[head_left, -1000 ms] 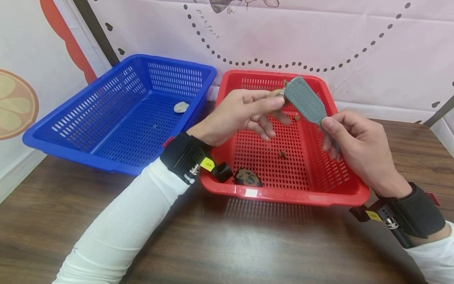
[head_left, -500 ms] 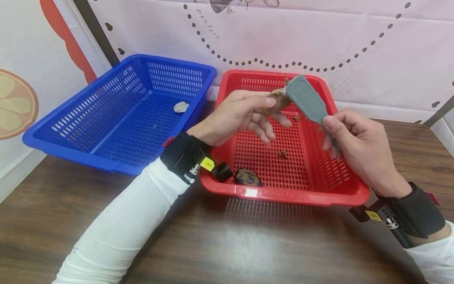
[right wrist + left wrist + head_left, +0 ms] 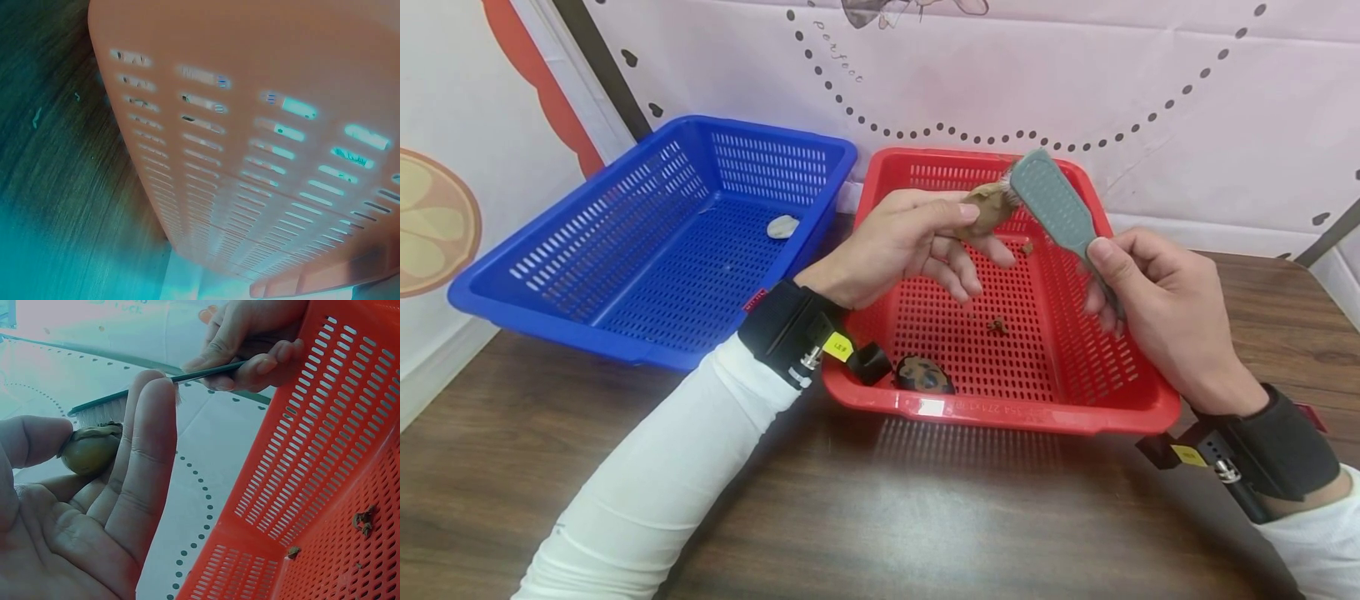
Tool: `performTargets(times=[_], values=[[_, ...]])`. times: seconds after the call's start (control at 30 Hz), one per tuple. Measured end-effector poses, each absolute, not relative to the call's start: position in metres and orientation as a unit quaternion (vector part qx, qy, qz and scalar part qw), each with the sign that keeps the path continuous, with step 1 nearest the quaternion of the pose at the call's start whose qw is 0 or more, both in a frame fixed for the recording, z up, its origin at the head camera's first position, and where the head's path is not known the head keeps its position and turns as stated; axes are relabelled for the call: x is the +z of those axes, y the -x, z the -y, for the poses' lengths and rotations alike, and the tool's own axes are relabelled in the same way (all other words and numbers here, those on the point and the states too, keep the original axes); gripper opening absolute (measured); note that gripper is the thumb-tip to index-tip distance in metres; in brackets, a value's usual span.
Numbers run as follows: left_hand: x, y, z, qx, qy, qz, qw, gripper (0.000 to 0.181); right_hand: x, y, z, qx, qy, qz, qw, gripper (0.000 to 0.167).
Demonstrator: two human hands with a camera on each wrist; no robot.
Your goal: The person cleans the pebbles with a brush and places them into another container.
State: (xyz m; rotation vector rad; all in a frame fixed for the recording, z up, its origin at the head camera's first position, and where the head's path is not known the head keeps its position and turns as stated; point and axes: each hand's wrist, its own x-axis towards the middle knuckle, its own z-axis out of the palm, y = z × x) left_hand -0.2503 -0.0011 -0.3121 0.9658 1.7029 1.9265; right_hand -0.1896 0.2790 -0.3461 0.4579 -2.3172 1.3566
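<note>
Over the red basket (image 3: pixel 1000 417), the left hand (image 3: pixel 917 242) pinches a brownish, rounded stone-like piece (image 3: pixel 988 210) between thumb and fingers. The right hand (image 3: pixel 1165 300) grips the handle of a grey-green brush (image 3: pixel 1054 200). In the left wrist view the white bristles (image 3: pixel 103 412) touch the top of the piece (image 3: pixel 90 453), where brown muck clings. A dark, mottled oval stone (image 3: pixel 923 375) lies in the basket's near left corner. The right wrist view shows only the basket's outer wall (image 3: pixel 212 150) and the table.
A blue basket (image 3: pixel 580 337) stands to the left, with a white stone (image 3: pixel 782 226) inside. Small brown clumps (image 3: pixel 997 326) lie on the red basket's floor. Both baskets stand on a wooden table (image 3: pixel 880 508), with a patterned sheet (image 3: pixel 1037 75) behind them.
The brush has shifted slightly up and right, showing more of the brownish piece. The left thumb has moved slightly back to the left on it.
</note>
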Motion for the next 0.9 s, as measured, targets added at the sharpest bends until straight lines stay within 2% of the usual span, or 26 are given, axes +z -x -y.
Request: performTargets(times=[0.2, 0.43, 0.67, 0.9], values=[[-0.3111, 0.2502, 0.0005, 0.692, -0.334, -0.61, 0.194, 0.046, -0.3449, 0.1905, -0.2802, 0.497, -0.155, 0.83, 0.202, 0.017], [-0.3118, 0.2506, 0.0004, 0.712, -0.321, -0.598, 0.178, 0.041, -0.3439, 0.1908, -0.2792, 0.545, -0.15, 0.8, 0.203, 0.027], [-0.3117, 0.2507, 0.0012, 0.714, -0.334, -0.591, 0.171, 0.043, -0.3438, 0.1875, -0.2798, 0.493, -0.182, 0.829, 0.19, 0.017], [-0.3118, 0.2514, 0.0016, 0.714, -0.336, -0.59, 0.172, 0.043, -0.3428, 0.189, -0.2779, 0.481, -0.185, 0.832, 0.204, 0.017]])
